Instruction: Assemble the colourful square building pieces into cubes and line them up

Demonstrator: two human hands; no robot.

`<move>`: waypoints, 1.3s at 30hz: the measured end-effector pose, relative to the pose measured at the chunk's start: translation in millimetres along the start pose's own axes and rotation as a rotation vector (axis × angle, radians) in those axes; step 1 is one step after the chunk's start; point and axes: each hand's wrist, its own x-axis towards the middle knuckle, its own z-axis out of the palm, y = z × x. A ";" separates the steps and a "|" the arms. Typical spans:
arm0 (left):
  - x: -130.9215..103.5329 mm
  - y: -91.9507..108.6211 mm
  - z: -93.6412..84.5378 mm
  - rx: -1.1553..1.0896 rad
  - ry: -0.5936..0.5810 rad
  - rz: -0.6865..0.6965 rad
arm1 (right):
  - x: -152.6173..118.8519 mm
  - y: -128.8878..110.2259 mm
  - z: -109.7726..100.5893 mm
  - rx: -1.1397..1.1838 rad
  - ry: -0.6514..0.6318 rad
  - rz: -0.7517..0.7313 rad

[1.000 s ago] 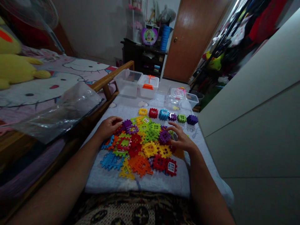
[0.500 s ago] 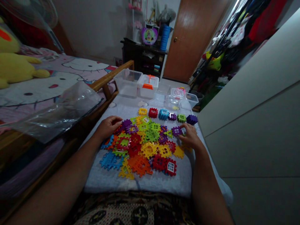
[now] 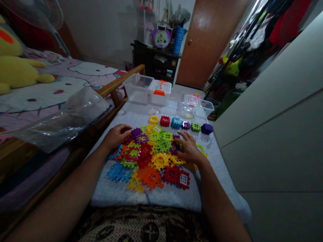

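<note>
A heap of colourful plastic interlocking building tiles with toothed edges lies before me, with green tiles [image 3: 163, 145], yellow tiles [image 3: 160, 161] and an orange tile [image 3: 150, 178] among them. My left hand [image 3: 118, 136] rests at the heap's left edge, fingers loosely stretched beside a purple tile [image 3: 136, 132]. Over the right side of the heap is my right hand [image 3: 189, 148], its fingers spread above purple tiles [image 3: 175, 148]. The palm hides part of the tiles there; I cannot tell whether the fingertips touch them. Nothing shows held in either hand.
Behind the heap runs a row of sorted tile stacks, including a red stack [image 3: 165, 121], a blue stack [image 3: 176, 122] and a dark purple stack [image 3: 207, 128]. Farther back stand clear plastic boxes [image 3: 138, 89]. A wooden bed rail [image 3: 121, 80] borders the left; a white cabinet [image 3: 272, 134] borders the right.
My right hand has moved left from the purple tile at the heap's right edge to over the purple tiles, its fingers spreading. Green and yellow tiles now show right of it. My left hand stays put.
</note>
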 end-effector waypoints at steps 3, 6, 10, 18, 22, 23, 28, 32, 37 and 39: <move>1.0 -2.0 0.5 -0.004 0.005 0.019 | 0.3 1.9 -0.1 0.026 0.032 -0.012; 1.5 -4.5 1.2 -0.007 0.007 0.026 | -0.2 2.8 -2.8 0.089 0.110 -0.061; 1.0 -5.0 1.4 -0.012 0.006 0.026 | -0.9 -1.9 -8.3 0.173 0.187 -0.075; 0.4 -1.7 1.3 -0.024 0.019 0.017 | -1.5 -1.9 -6.9 0.358 0.338 0.007; 0.5 -1.2 1.9 -0.049 0.022 0.008 | -2.8 11.6 -9.8 0.325 0.437 0.056; 0.4 -1.1 1.8 -0.052 0.020 0.007 | -2.8 14.7 -10.2 0.290 0.450 0.063; -0.1 -1.4 1.7 -0.040 0.015 0.006 | -0.5 19.3 -6.9 0.139 0.412 0.061; 0.1 -2.2 2.2 -0.027 0.016 0.016 | -2.8 16.0 -6.6 0.118 0.233 -0.002; -0.1 -0.7 1.7 -0.017 0.017 0.017 | -9.3 17.3 -12.3 0.087 0.101 0.005; -0.3 0.4 1.2 -0.017 0.013 0.013 | -10.3 18.5 -12.1 0.052 0.101 0.057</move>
